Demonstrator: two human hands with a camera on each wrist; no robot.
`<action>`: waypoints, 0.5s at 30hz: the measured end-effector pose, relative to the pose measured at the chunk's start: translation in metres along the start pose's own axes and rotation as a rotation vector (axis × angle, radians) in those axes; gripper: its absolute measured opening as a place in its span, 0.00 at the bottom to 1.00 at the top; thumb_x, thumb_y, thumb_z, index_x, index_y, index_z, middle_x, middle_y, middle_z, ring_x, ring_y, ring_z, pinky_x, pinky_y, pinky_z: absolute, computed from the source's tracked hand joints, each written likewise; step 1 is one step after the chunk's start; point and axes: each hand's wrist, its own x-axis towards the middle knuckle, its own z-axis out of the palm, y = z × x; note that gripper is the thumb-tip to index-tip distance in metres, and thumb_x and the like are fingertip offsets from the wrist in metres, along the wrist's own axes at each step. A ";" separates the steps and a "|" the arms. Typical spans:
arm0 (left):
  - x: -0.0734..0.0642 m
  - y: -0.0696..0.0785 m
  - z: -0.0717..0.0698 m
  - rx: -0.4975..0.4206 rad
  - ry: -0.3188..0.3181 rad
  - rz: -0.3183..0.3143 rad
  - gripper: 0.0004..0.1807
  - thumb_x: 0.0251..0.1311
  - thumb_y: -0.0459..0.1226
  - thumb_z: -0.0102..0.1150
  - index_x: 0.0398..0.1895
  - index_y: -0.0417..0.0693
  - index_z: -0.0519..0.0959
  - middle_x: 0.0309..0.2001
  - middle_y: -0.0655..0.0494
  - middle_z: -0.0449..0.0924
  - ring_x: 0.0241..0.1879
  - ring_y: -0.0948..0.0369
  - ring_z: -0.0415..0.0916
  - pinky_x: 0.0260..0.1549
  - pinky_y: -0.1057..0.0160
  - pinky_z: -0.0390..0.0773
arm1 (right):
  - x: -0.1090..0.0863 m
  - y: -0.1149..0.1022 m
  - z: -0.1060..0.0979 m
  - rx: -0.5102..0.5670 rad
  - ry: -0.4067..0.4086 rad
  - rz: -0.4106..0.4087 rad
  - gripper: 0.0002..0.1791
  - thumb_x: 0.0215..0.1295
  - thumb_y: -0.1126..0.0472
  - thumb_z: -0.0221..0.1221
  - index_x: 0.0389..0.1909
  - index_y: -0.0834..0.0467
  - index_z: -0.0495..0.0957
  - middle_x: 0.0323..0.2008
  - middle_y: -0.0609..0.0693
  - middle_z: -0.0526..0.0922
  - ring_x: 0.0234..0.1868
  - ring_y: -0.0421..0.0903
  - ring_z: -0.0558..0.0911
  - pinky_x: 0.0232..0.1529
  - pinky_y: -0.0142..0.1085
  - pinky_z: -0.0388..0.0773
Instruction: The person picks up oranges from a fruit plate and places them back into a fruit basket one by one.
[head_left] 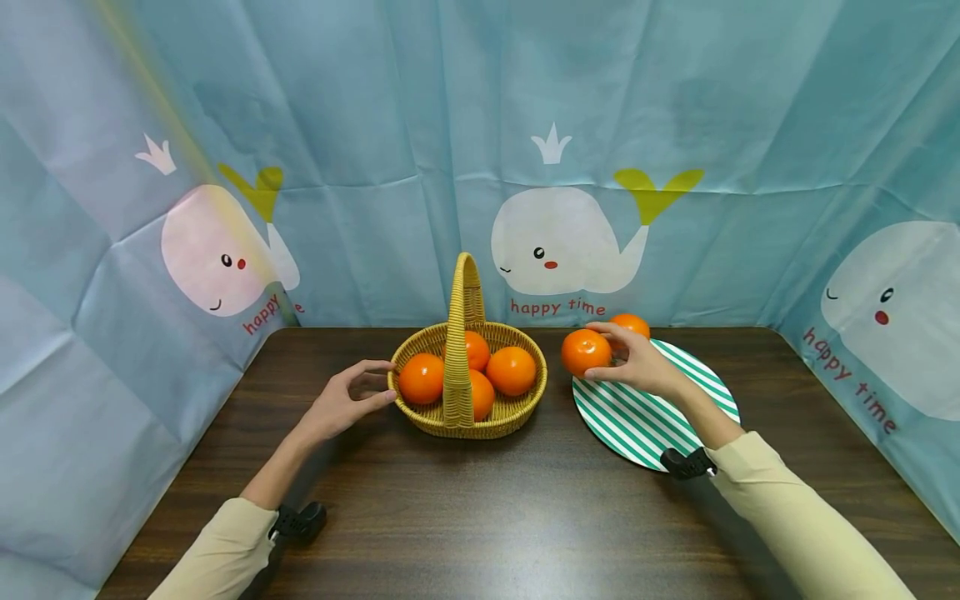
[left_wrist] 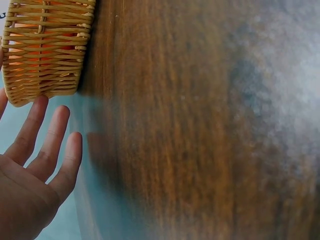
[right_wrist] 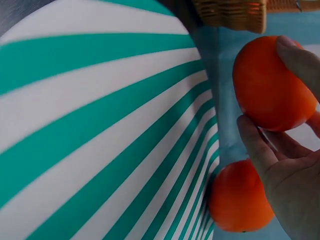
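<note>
My right hand [head_left: 633, 358] holds an orange [head_left: 587, 353] between thumb and fingers, over the left edge of a round green-and-white striped placemat [head_left: 637, 417]. Another orange [right_wrist: 241, 196] sits at the placemat's far edge, partly behind that hand in the head view. To the left stands a yellow woven basket [head_left: 480, 429] with a tall handle [head_left: 459, 333] and several oranges inside, among them one by the left rim [head_left: 422, 378]. My left hand [head_left: 348, 400] touches the basket's left end with its fingertips; in the left wrist view three fingers [left_wrist: 52, 140] stretch out, loosely spread.
Everything rests on a dark wooden table [head_left: 480, 517]. A light blue curtain [head_left: 375, 208] printed with whales hangs close behind the table's back edge and along both sides. The basket handle rises between the two hands.
</note>
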 end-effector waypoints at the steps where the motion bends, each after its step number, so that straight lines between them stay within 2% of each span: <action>1: 0.000 0.000 0.000 0.001 0.001 -0.001 0.25 0.69 0.38 0.65 0.67 0.44 0.74 0.63 0.38 0.73 0.60 0.40 0.74 0.48 0.60 0.82 | 0.001 -0.001 0.000 0.007 0.001 0.001 0.42 0.60 0.61 0.74 0.74 0.61 0.65 0.64 0.63 0.71 0.58 0.62 0.78 0.57 0.52 0.77; 10: 0.001 0.000 -0.001 -0.014 -0.004 -0.018 0.25 0.68 0.38 0.66 0.67 0.46 0.74 0.64 0.39 0.72 0.60 0.41 0.74 0.48 0.61 0.81 | 0.012 -0.013 0.004 0.079 0.001 -0.018 0.43 0.60 0.64 0.74 0.74 0.59 0.65 0.62 0.61 0.74 0.59 0.60 0.78 0.57 0.48 0.78; 15: 0.001 -0.001 -0.002 -0.009 -0.006 -0.017 0.26 0.68 0.38 0.67 0.67 0.46 0.75 0.63 0.40 0.73 0.60 0.41 0.74 0.48 0.62 0.81 | 0.020 -0.019 0.006 0.106 -0.004 -0.029 0.44 0.59 0.64 0.74 0.74 0.61 0.64 0.62 0.61 0.75 0.59 0.59 0.78 0.57 0.49 0.78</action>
